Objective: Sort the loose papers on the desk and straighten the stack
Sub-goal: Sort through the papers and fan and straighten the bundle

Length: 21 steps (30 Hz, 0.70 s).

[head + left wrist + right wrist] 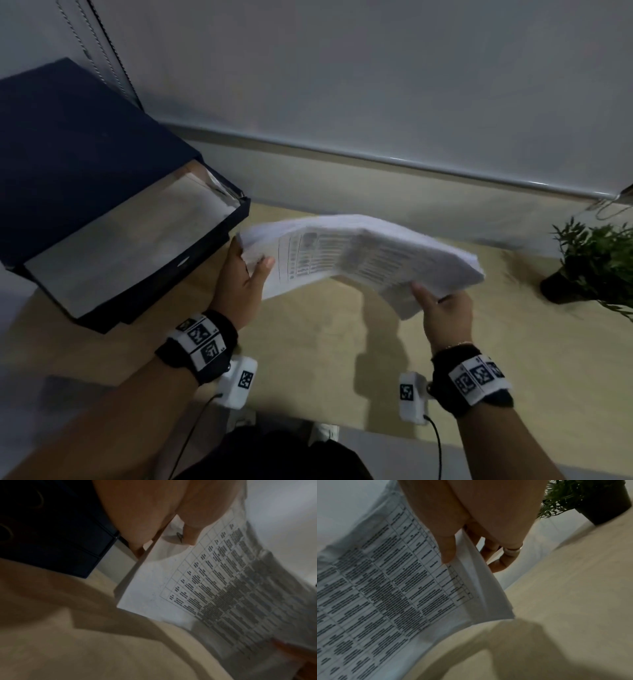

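A thick stack of white papers [359, 257], its top sheet printed with a table, is lifted off the beige desk [325, 359] and bows upward in the middle. My left hand [246, 270] grips its left edge, thumb on top, fingers beneath. My right hand [435, 305] grips its right near corner the same way. In the left wrist view the stack of papers [214, 588] runs away from the thumb of my left hand [188, 534]. In the right wrist view the thumb of my right hand [448, 547] presses the stack of papers [385, 581], with fingers [501, 561] curled under its edge.
A dark blue paper tray [102, 205] holding sheets sits at the left, close to my left hand. A small potted plant [589, 263] stands at the right on the desk. A grey wall [376, 102] closes off the far side. The desk's front edge is near my body.
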Tool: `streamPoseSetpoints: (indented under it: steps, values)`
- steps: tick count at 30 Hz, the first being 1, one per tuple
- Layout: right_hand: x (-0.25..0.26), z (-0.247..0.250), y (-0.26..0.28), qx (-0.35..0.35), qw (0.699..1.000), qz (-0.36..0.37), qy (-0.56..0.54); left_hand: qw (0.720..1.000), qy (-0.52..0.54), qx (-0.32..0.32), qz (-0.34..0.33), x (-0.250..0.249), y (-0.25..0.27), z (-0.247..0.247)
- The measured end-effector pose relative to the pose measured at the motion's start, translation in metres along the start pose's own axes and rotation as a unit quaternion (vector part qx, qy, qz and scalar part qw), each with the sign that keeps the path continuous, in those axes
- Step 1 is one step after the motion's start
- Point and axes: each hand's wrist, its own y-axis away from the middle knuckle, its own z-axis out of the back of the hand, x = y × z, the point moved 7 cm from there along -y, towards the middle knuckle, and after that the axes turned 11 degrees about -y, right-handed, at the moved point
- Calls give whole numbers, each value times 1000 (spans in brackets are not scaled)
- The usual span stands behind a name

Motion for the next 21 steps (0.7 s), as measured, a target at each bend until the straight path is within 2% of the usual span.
streamPoseSetpoints:
  steps: [2, 6, 12, 17, 21]
  values:
    - [-2, -2, 6, 19, 998, 13, 55, 997, -49, 31, 44, 23, 3, -8]
    - [-40, -5, 5, 24, 996, -41, 73, 995, -33, 49, 80, 44, 10, -26]
    - [-33, -12, 1, 39, 995, -40, 84, 991, -56, 10, 119, 41, -9, -16]
    - [-114, -25, 13, 106, 958, -210, 165, 959, -141, 93, 226, 90, 2, -41]
    - [-118, -33, 16, 113, 950, -213, 197, 949, -195, 97, 229, 97, 4, -46]
